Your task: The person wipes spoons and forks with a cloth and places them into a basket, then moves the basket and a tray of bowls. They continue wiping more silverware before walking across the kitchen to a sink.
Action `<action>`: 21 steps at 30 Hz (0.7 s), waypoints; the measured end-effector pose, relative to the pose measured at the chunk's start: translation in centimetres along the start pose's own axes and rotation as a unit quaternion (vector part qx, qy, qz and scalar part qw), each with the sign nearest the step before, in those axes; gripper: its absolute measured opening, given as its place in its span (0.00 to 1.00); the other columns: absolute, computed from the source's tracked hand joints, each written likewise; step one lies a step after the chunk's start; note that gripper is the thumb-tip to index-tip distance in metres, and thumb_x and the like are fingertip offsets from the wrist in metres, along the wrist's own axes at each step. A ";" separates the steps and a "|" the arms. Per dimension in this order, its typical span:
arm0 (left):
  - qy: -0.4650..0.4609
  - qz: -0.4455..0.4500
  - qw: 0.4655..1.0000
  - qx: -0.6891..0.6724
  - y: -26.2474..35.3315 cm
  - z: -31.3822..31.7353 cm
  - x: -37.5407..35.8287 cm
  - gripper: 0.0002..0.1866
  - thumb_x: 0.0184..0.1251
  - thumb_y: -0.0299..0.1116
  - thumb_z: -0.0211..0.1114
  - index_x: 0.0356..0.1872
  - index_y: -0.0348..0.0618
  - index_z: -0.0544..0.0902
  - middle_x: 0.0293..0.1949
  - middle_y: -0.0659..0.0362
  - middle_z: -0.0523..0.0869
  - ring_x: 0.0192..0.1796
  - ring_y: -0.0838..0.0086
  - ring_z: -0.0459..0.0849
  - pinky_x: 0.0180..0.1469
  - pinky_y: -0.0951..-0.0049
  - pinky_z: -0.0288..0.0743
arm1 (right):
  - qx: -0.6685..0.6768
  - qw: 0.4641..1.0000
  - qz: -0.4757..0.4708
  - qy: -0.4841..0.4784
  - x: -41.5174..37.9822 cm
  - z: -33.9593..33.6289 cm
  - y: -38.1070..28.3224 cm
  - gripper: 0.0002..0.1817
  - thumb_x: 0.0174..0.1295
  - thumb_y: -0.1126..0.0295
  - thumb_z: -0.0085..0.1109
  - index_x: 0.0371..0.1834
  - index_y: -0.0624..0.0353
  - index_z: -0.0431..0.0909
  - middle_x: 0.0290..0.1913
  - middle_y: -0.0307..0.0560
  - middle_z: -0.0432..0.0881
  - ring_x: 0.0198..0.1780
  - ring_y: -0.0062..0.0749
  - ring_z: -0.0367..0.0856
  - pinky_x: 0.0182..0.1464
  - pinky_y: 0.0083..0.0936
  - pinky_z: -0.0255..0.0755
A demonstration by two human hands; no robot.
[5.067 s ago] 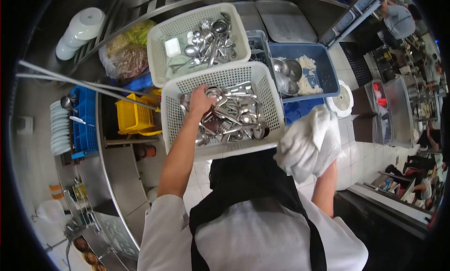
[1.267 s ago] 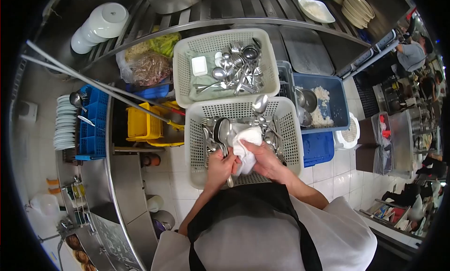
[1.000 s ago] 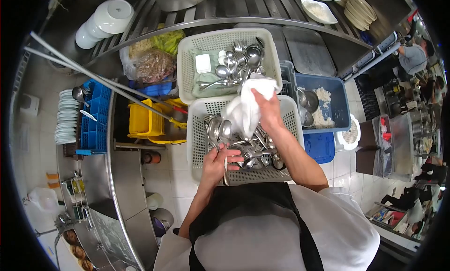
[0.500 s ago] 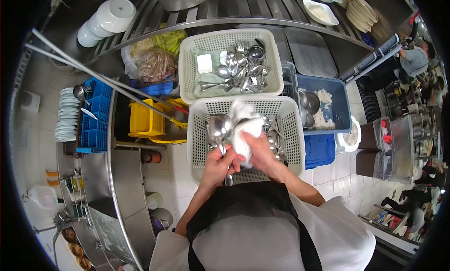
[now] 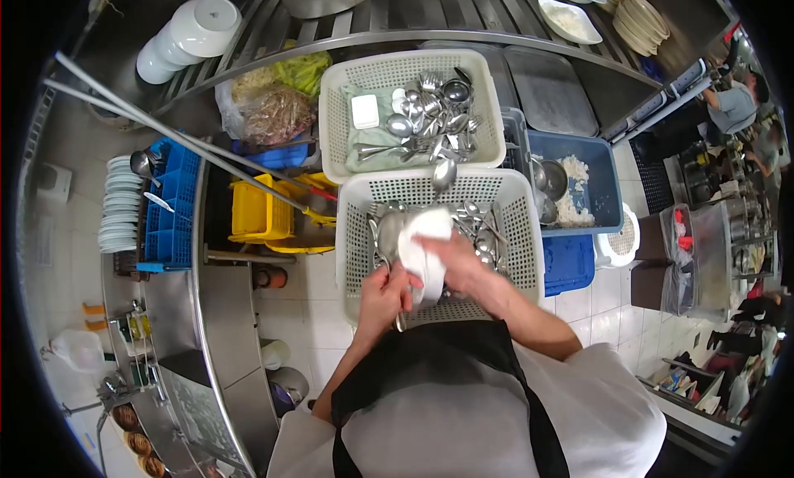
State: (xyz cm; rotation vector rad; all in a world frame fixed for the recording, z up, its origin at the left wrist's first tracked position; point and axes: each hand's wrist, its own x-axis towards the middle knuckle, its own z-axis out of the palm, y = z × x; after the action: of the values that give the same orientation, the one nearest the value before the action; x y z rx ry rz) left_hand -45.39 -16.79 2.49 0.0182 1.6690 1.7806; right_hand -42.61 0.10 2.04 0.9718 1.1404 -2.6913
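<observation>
My left hand (image 5: 383,296) is closed around the handle of a large serving spoon (image 5: 389,234), its broad bowl pointing away from me over the near white basket (image 5: 529,205). My right hand (image 5: 451,259) grips a white cloth (image 5: 423,250) beside that bowl, partly covering it. Below both hands, the near basket holds many spoons and other cutlery (image 5: 488,234). A single spoon (image 5: 445,176) overlaps the rims between the two baskets. In the far white basket (image 5: 331,106), a pile of cutlery (image 5: 430,118) lies on a green cloth (image 5: 360,139) with a small white container (image 5: 364,112).
A blue-grey tub (image 5: 608,184) with metal bowls and white food scraps stands right. Yellow baskets (image 5: 260,212) and a blue cutlery rack (image 5: 169,197) are left. A slatted metal shelf (image 5: 447,15) runs across the back. Other people (image 5: 732,102) are at far right.
The cloth has moved slightly down and closer to the serving spoon's bowl. A spoon now shows over the rims between the baskets, where the cloth was a blur just below.
</observation>
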 end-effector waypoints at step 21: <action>0.070 0.104 0.991 0.040 0.9 2.0 -0.9 0.12 0.77 0.34 0.57 0.42 0.33 0.82 0.34 0.55 0.88 0.27 0.80 0.84 0.21 0.82 0.67 | -0.063 0.989 -0.126 -0.036 0.2 -0.7 -2.0 0.17 0.61 0.76 0.66 0.52 0.61 0.75 0.42 0.44 0.84 0.41 0.28 0.85 0.44 0.27 0.81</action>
State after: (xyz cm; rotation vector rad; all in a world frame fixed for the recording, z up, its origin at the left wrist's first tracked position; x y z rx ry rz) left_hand -44.22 -15.40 4.01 0.1084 1.8978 1.9045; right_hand -42.97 2.12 2.81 0.7527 1.4899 -2.7707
